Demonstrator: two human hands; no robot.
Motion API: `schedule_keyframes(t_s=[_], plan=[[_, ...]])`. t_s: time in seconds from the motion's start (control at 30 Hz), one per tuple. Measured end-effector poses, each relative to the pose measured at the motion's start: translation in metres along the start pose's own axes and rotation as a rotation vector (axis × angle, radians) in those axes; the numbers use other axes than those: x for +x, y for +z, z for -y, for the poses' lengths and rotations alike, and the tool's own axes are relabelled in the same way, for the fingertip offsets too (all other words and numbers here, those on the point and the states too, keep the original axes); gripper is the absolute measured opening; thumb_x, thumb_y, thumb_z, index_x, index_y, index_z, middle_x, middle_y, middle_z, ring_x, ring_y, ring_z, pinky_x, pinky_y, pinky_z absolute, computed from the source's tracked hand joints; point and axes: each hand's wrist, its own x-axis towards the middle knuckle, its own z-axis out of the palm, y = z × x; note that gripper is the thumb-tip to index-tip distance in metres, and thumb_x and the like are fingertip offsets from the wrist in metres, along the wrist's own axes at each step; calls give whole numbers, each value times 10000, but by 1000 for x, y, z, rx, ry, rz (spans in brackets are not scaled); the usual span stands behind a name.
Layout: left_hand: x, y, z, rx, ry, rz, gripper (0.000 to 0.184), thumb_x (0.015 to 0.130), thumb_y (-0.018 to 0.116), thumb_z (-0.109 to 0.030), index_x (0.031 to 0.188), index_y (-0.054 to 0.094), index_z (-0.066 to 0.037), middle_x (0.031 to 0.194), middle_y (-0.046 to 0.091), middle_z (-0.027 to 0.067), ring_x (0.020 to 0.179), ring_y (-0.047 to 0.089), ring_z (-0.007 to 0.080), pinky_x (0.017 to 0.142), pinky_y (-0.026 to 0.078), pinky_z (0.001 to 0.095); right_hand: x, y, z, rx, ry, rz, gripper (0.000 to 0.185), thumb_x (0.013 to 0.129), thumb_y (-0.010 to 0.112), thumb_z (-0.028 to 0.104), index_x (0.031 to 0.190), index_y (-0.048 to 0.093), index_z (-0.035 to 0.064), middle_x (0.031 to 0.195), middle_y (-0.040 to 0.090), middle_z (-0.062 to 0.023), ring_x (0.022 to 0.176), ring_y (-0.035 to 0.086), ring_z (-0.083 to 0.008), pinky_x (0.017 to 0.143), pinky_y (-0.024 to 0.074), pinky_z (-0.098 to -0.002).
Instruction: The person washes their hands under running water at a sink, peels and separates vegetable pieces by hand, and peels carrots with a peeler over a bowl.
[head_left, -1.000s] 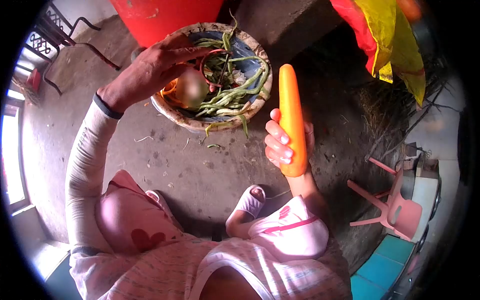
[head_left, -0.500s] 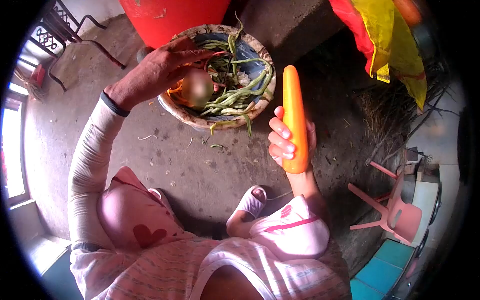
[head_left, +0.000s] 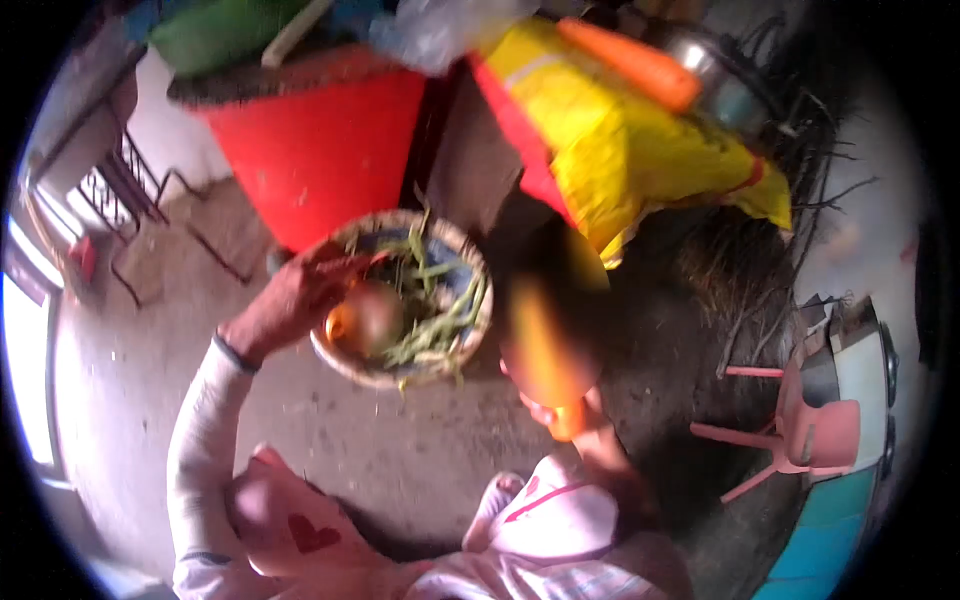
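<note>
My right hand (head_left: 575, 405) is wrapped round the thick lower end of a smooth orange carrot (head_left: 545, 340), which points up and away and is blurred by motion. Over the left rim of a round basin (head_left: 480, 285), my left hand (head_left: 295, 305) has its fingers closed on a thin red tool (head_left: 355, 268); its working end is too blurred to make out. Long green bean pods (head_left: 435, 335) lie in the basin, with orange scraps (head_left: 338, 322) at its left side. A blurred pale patch covers part of the contents.
Behind the basin stands a red tub (head_left: 320, 150) with a green basin (head_left: 225, 35) on top. Another carrot (head_left: 640, 65) rests on a yellow bag (head_left: 640, 150) near a metal bowl (head_left: 715, 75). Dry twigs (head_left: 740, 270) and a pink chair (head_left: 800, 430) are at right.
The view has tilted up, bringing the tub's top, the bag and the second carrot into sight. The held carrot is lower in view and leans further left. Both hands keep their grip.
</note>
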Motion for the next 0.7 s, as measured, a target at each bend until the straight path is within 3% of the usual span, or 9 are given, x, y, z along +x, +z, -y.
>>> schedule_keyframes(t_s=[0.07, 0.17, 0.2, 0.3, 0.43, 0.47, 0.53, 0.63, 0.7], plan=[[11, -17, -15, -85, -87, 11, 423, 864, 603, -125, 1271, 527, -41, 1018, 558, 159, 937, 561, 328, 815, 475, 400, -30, 16, 14, -361, -89, -85, 700, 882, 533, 447, 1378, 354, -13, 1371, 419, -185, 645, 481, -125, 546, 451, -256], [47, -45, -46, -25, 55, -140, 403, 830, 612, -79, 1229, 563, -78, 1027, 563, 134, 958, 581, 313, 808, 487, 391, -72, 35, 45, -478, -152, -173, 760, 801, 620, 461, 1347, 393, -15, 1310, 450, -195, 616, 518, -132, 513, 456, -252], [65, -54, -52, 17, 125, -190, 381, 829, 613, -79, 1207, 571, -70, 1034, 569, 134, 961, 586, 314, 807, 488, 388, -74, 51, 56, -505, -283, -131, 637, 831, 623, 414, 1276, 457, -10, 1228, 506, -192, 610, 525, -127, 492, 458, -235], [130, -67, -72, -187, 195, -360, 272, 823, 629, -87, 1092, 604, -51, 1068, 597, 131, 976, 599, 321, 817, 487, 393, -85, 72, 101, -650, -534, -252, 666, 797, 659, 382, 1274, 445, -31, 1249, 458, -166, 814, 556, -179, 573, 542, -252], [221, -76, -88, 40, 205, -331, 275, 838, 656, -177, 1069, 617, -31, 1079, 641, 120, 970, 636, 287, 835, 497, 362, -61, 139, 148, -891, -773, -436, 649, 826, 638, 340, 1320, 412, -14, 1192, 501, -95, 922, 540, -143, 626, 549, -254], [242, -72, -85, 140, 329, -370, 259, 839, 651, -198, 1050, 635, -47, 1074, 646, 126, 951, 638, 305, 815, 502, 361, -53, 149, 158, -948, -810, -515, 609, 852, 618, 287, 1340, 402, -7, 1217, 504, -83, 928, 545, -132, 657, 542, -260], [276, -64, -87, 115, 304, -283, 269, 829, 637, -318, 1015, 659, -124, 977, 668, 101, 912, 629, 318, 793, 498, 403, -35, 168, 181, -1110, -867, -576, 540, 877, 606, 228, 1331, 421, 0, 1239, 508, -79, 916, 552, -123, 671, 536, -267], [296, -50, -85, 251, 174, -245, 315, 820, 630, -369, 1058, 674, -167, 1038, 656, 78, 1001, 602, 285, 854, 477, 413, -5, 179, 222, -1197, -906, -664, 357, 861, 663, 225, 1135, 528, 42, 862, 598, -35, 638, 577, -116, 622, 519, -263], [285, -44, -87, 283, 218, -369, 311, 837, 622, -312, 1096, 654, -143, 1101, 631, 97, 1035, 589, 293, 879, 468, 418, 13, 165, 265, -1503, -919, -741, 328, 848, 685, 255, 1065, 570, 39, 909, 541, -39, 795, 566, -142, 697, 464, -275]])
